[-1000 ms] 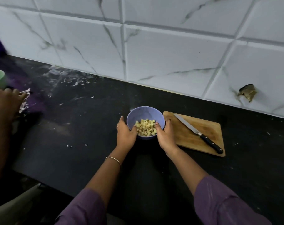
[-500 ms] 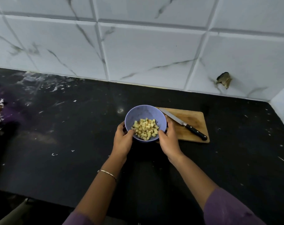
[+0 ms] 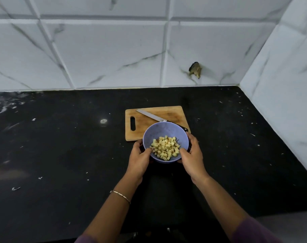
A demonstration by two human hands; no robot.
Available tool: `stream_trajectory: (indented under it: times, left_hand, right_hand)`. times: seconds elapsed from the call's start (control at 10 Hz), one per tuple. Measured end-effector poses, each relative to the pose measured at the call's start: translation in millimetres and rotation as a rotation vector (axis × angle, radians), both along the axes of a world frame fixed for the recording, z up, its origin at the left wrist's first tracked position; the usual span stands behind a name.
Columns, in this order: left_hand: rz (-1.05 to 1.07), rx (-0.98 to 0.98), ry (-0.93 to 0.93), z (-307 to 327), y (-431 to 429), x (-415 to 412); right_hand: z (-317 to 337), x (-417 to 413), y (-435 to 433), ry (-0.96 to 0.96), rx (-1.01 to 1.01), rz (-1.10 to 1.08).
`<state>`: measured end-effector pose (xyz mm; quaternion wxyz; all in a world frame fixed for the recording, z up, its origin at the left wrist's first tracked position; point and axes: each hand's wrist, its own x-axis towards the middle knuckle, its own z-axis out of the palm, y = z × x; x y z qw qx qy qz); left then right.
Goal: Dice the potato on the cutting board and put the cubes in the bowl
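Observation:
A lilac bowl [image 3: 164,131] holds a heap of pale yellow potato cubes [image 3: 166,149]. My left hand [image 3: 139,159] grips its left side with the thumb on the rim. On the other side my right hand [image 3: 191,158] holds the bowl, thumb over the rim. The bowl tilts toward me and appears lifted, overlapping the near edge of the wooden cutting board [image 3: 144,120]. A black-handled knife [image 3: 152,116] lies diagonally on the board, its handle partly hidden behind the bowl. No potato shows on the board.
The black counter [image 3: 61,146] is speckled with white scraps. A marble-tiled wall [image 3: 105,50] runs behind, and a side wall [image 3: 286,102] closes the counter on the right. The counter's front edge lies near my forearms.
Both hands have lifted the bowl and tilted it toward me, so it now overlaps the board's near edge. The view has swung right; the other person at the left is out of sight.

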<state>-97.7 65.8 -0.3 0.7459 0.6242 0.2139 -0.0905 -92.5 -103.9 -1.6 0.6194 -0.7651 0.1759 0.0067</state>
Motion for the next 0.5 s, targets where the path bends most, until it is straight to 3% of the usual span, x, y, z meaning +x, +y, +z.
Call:
stream_trajectory:
  times: [0.4, 0.5]
  left_hand:
    - [0.017, 0.056, 0.038, -2, -4, -1]
    - [-0.009, 0.248, -0.022, 6, -5, 2]
  right_hand:
    - [-4, -1, -8, 0.035, -0.031, 0.063]
    - [7, 6, -11, 0.076, -0.195, 0.139]
